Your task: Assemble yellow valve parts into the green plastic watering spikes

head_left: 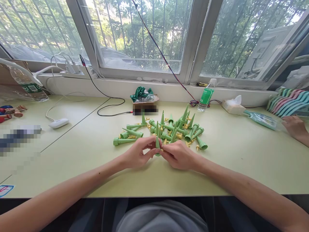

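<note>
My left hand (137,154) and my right hand (177,155) meet over the pale green table (96,167), fingers pinched together. Between them stands a green cone-shaped plastic spike (157,143), point up, held by both hands. A small yellow piece (162,149) shows at my right fingertips against the spike's base. Just beyond my hands lies a pile of several more green spikes (169,129) with small yellow parts scattered among them.
A small cardboard box with green plastic (144,102) sits behind the pile. A green-labelled bottle (205,99), a tissue pack (233,105) and another person's hand (294,127) are at the right. A white mouse-like device (58,123), cables and a lying bottle (27,84) are at the left.
</note>
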Demonstrator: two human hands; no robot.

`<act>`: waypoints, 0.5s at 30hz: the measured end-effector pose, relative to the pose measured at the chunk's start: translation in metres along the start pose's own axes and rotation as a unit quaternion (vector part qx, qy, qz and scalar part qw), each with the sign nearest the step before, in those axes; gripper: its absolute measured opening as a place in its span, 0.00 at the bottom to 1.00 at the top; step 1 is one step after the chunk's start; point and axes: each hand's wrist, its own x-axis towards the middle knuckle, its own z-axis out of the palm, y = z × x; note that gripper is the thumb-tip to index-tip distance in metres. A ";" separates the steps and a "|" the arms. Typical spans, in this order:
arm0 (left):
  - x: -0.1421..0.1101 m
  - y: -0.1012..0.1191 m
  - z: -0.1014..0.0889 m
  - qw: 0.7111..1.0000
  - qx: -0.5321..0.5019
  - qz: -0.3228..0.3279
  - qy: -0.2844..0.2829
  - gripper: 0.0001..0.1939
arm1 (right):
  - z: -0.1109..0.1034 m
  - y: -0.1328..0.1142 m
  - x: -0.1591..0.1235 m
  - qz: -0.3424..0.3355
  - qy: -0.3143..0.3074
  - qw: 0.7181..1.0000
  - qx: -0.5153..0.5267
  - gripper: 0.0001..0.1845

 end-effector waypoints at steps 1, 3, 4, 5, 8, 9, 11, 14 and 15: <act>0.000 0.000 0.000 1.000 0.012 0.009 0.000 0.04 | 0.000 0.000 0.000 -0.005 0.001 1.000 0.003 0.20; -0.001 -0.001 0.000 0.999 0.032 0.020 0.001 0.04 | -0.001 0.001 0.000 -0.014 0.006 1.000 0.011 0.19; -0.001 -0.001 -0.001 0.999 0.039 0.024 0.003 0.05 | -0.001 0.001 0.000 -0.016 0.009 1.000 0.016 0.19; -0.001 0.000 -0.001 0.999 0.046 0.027 0.005 0.05 | -0.001 0.001 0.000 -0.016 0.012 1.000 0.021 0.19; -0.001 0.001 -0.001 0.997 0.064 0.051 0.013 0.05 | -0.001 0.001 0.000 -0.007 0.018 0.999 0.043 0.20; -0.001 0.001 -0.001 0.996 0.071 0.060 0.015 0.05 | -0.001 0.001 0.000 -0.003 0.018 0.998 0.052 0.20; -0.001 0.001 -0.001 0.993 0.084 0.077 0.019 0.05 | -0.001 0.000 0.000 0.004 0.017 0.997 0.069 0.20; -0.001 -0.001 -0.002 0.990 0.108 0.090 0.024 0.06 | -0.001 -0.001 0.001 0.013 0.016 0.995 0.095 0.21; -0.002 -0.002 -0.003 0.989 0.115 0.094 0.024 0.06 | -0.001 -0.002 0.001 0.015 0.016 0.995 0.102 0.21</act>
